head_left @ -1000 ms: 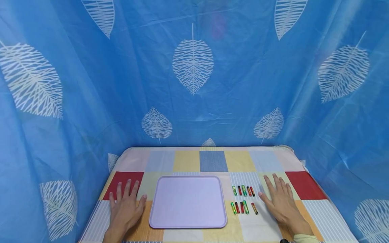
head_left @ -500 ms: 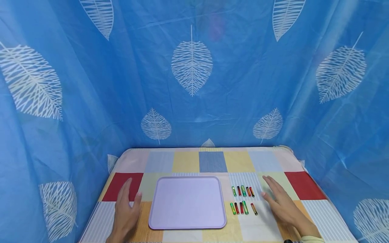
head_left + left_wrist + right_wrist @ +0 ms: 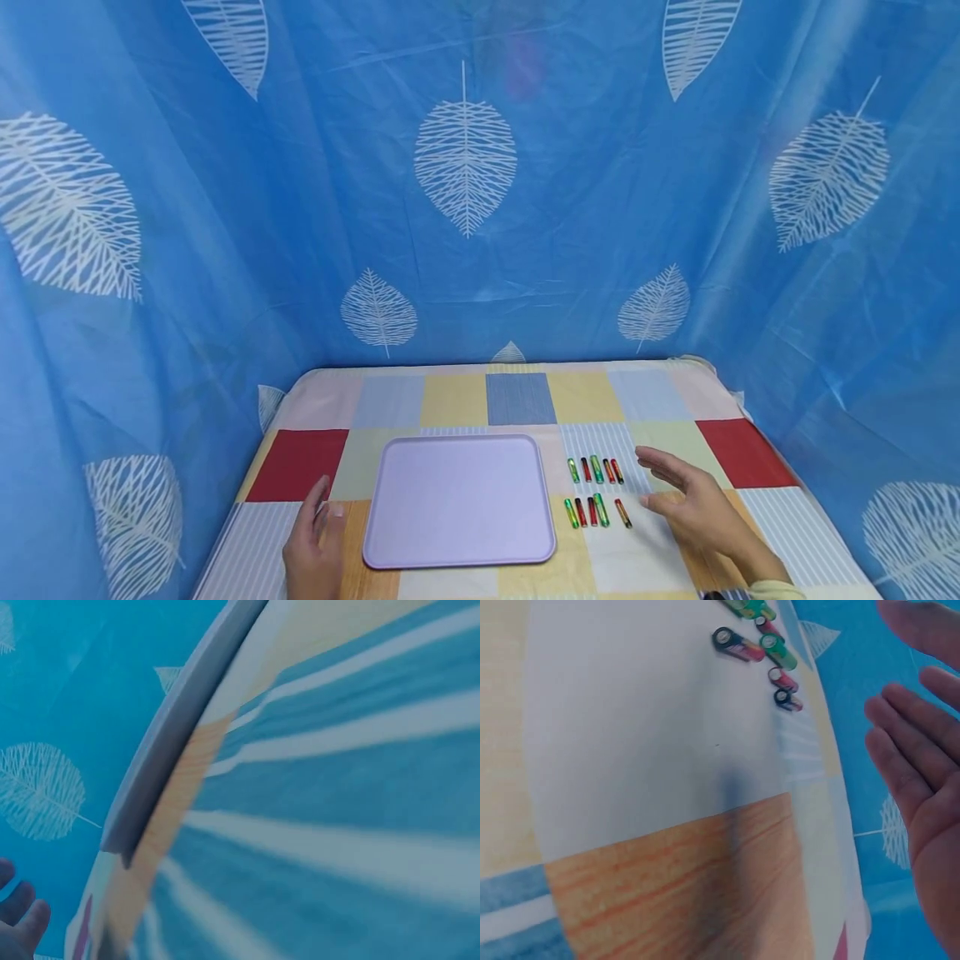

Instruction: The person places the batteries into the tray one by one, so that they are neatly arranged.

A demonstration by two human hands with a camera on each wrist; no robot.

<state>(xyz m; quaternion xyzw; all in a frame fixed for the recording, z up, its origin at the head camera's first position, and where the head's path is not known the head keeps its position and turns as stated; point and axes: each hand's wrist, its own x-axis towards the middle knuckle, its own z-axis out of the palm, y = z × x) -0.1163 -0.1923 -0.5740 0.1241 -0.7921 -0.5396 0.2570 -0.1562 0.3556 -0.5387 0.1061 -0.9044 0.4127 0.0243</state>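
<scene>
Two short rows of small batteries lie to the right of the lilac tray, some green and some red with black; a green battery [image 3: 602, 510] and a red-and-black one [image 3: 623, 513] are in the front row. The lilac tray [image 3: 459, 500] lies flat and bears nothing. Just right of the batteries hovers my right hand [image 3: 693, 504], thumb apart from the fingers, holding nothing. My left hand [image 3: 313, 546] is off the tray's left side, loosely bent and without anything in it. In the right wrist view, the right palm [image 3: 941, 817] faces the batteries [image 3: 739, 646].
A patchwork cloth [image 3: 521, 398] covers the table. Blue curtain [image 3: 480, 283] with white leaf prints encloses the back and both sides. The tray's raised rim [image 3: 176, 720] crosses the left wrist view.
Both hands have lifted from the flat, spread pose and turned with palms inward. The left hand has drawn back toward the front edge. Tray and batteries lie as before; the head view shifts slightly.
</scene>
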